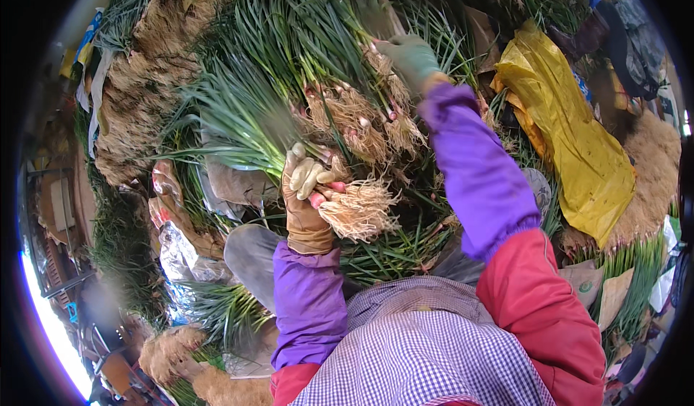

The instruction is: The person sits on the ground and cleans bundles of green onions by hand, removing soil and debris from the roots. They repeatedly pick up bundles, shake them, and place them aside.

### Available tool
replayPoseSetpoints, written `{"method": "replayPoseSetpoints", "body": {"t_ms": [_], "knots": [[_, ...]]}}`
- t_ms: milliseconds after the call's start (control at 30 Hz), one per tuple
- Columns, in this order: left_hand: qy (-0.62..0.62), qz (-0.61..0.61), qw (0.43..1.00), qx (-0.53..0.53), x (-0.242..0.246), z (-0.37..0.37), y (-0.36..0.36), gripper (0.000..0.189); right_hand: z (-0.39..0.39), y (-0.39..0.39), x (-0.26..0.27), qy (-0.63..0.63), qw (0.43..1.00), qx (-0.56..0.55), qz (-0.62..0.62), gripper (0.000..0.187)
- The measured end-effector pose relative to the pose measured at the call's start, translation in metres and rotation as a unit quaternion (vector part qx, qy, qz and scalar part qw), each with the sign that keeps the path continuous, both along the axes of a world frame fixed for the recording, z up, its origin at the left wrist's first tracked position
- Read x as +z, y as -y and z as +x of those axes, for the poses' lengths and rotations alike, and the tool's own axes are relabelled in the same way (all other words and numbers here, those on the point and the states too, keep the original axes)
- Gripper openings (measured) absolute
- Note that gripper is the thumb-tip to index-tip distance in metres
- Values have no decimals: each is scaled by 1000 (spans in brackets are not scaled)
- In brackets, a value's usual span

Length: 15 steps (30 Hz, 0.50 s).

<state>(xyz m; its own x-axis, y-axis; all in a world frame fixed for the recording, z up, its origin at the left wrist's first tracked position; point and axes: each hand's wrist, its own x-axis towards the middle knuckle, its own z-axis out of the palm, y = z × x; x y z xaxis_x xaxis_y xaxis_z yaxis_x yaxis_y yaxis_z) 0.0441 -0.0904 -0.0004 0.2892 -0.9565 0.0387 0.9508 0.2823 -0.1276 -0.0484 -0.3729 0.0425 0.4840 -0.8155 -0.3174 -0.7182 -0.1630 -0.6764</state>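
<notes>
My left hand, in a tan glove with pale fingers, is closed around a bunch of young garlic plants. Their pink bulb ends and pale tangled roots stick out on the right, while the green leaves fan out to the upper left. Farther forward, my right hand wears a green glove. Its fingertips are at the stem of a garlic plant in the loose pile; whether they grip it is hard to see. The pile's rooted ends lie between my two hands.
A large heap of bundled plants with brown roots rises at the left. Yellow plastic sheeting lies on the right, beside more rooted bundles. Loose green leaves cover the ground by my knees. Foil-like plastic sits at left.
</notes>
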Motion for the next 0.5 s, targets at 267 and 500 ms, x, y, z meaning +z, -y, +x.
{"method": "replayPoseSetpoints", "body": {"t_ms": [267,500], "knots": [[348,264,898,-49,9,-47,23,47,-108,-144,1,175,972,148,45,27],[309,342,882,-97,-5,-44,2,33,-108,-134,-19,233,880,281,303,32]]}}
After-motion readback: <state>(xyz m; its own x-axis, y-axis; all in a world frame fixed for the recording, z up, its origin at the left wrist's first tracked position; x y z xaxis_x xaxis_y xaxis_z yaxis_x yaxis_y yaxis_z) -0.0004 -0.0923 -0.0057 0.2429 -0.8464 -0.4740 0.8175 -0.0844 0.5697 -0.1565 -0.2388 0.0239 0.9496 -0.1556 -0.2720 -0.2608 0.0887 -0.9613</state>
